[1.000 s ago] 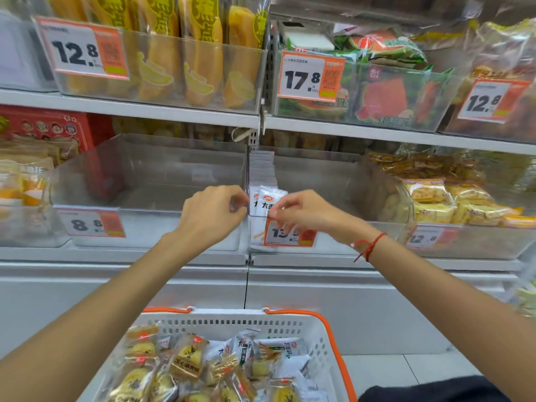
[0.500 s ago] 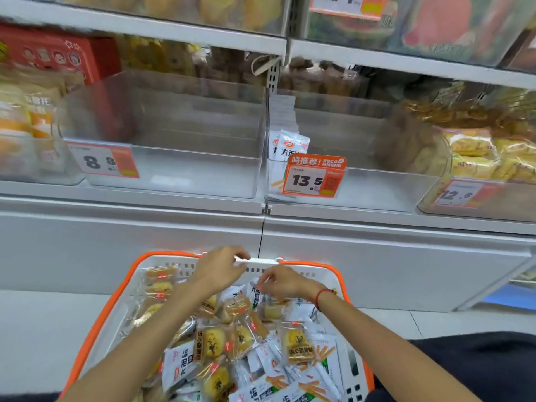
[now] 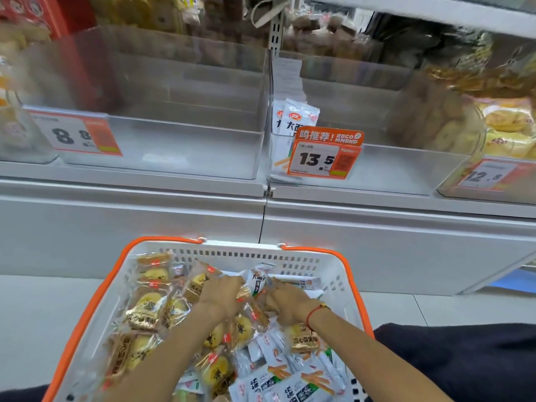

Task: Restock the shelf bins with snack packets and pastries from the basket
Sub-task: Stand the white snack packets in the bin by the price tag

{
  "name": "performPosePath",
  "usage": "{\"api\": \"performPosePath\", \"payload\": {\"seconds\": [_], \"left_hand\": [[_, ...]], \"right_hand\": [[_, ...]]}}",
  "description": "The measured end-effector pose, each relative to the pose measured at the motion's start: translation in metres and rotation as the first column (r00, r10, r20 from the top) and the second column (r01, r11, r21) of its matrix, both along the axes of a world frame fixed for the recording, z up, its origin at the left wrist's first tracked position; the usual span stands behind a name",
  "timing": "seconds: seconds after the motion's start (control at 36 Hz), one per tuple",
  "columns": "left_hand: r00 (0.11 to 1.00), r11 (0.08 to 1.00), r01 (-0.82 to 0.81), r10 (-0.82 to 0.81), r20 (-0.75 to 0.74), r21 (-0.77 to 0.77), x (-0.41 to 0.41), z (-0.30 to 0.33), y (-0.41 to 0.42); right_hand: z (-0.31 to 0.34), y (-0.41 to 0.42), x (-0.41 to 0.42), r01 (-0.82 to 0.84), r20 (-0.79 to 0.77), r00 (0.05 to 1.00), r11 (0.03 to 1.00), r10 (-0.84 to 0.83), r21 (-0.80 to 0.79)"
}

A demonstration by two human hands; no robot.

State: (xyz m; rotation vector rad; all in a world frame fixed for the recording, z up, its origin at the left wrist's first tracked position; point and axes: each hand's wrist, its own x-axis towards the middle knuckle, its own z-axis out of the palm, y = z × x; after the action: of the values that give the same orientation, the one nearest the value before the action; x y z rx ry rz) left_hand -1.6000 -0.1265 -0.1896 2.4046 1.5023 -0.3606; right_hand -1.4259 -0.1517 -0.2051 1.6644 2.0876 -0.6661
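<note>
Both hands are down in the white perforated plastic basket with orange rim [image 3: 95, 303], near its far wall. Left hand [image 3: 220, 294] and right hand [image 3: 285, 304] sit close together around a small white foil snack packet [image 3: 259, 278] standing upright between them; fingers look curled on it, exact pinch unclear. Round yellow pastries in clear crinkly wrappers [image 3: 148, 307] fill the basket's left side. Packets look light, slippery, soft: pinch by the sealed edges. Pastries likely crush: hold flat, don't squeeze. Target is probably the clear plastic shelf bin with the orange 13.5 tag [image 3: 406, 166].
</note>
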Motion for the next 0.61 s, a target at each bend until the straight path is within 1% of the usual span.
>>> {"api": "performPosePath", "payload": {"seconds": [0.08, 0.14, 0.22, 0.25, 0.31, 0.33, 0.36, 0.44, 0.5, 0.56, 0.61], "left_hand": [[1.000, 1.000, 0.023, -0.023, -0.006, 0.000, 0.000, 0.001, 0.006], [0.998, 0.997, 0.039, -0.036, 0.043, -0.070, -0.002, 0.002, 0.008], [0.986, 0.965, 0.046, -0.002, 0.165, -0.258, -0.013, 0.004, 0.010], [0.978, 0.953, 0.047, 0.017, 0.208, -0.299, -0.018, 0.003, 0.010], [0.964, 0.946, 0.032, 0.055, 0.260, -0.321, -0.027, 0.002, 0.009], [0.962, 0.955, 0.015, 0.067, 0.265, -0.297, -0.030, 0.002, 0.008], [0.963, 0.969, -0.006, 0.072, 0.260, -0.245, -0.031, 0.002, 0.007], [0.953, 0.995, -0.089, 0.099, 0.287, -0.048, -0.030, 0.005, 0.001], [0.934, 0.990, -0.136, 0.136, 0.329, -0.022, -0.029, 0.006, -0.003], [0.931, 0.989, -0.146, 0.145, 0.335, -0.021, -0.030, 0.007, -0.006], [0.929, 0.987, -0.160, 0.151, 0.338, -0.003, -0.031, 0.007, -0.009]], "right_hand": [[0.003, -0.001, -0.002, 0.001, 0.079, 0.997, 0.997, -0.008, 0.079], [0.009, -0.001, -0.005, -0.019, 0.107, 0.994, 0.987, 0.002, 0.158], [0.014, 0.000, -0.005, -0.002, 0.036, 0.999, 0.973, -0.007, 0.229], [0.013, 0.000, -0.003, 0.017, 0.019, 1.000, 0.976, -0.021, 0.215], [0.007, -0.001, 0.003, 0.123, -0.011, 0.992, 0.977, -0.123, 0.172], [0.006, -0.003, 0.005, 0.178, -0.007, 0.984, 0.975, -0.179, 0.131], [0.006, -0.004, 0.005, 0.207, 0.000, 0.978, 0.969, -0.209, 0.133], [0.008, -0.011, 0.002, 0.197, 0.016, 0.978, 0.954, -0.206, 0.226], [0.008, -0.014, -0.001, 0.213, -0.020, 0.977, 0.945, -0.214, 0.249], [0.009, -0.016, -0.002, 0.222, -0.049, 0.975, 0.936, -0.217, 0.272], [0.010, -0.018, 0.001, 0.211, -0.073, 0.977, 0.942, -0.198, 0.263]]}}
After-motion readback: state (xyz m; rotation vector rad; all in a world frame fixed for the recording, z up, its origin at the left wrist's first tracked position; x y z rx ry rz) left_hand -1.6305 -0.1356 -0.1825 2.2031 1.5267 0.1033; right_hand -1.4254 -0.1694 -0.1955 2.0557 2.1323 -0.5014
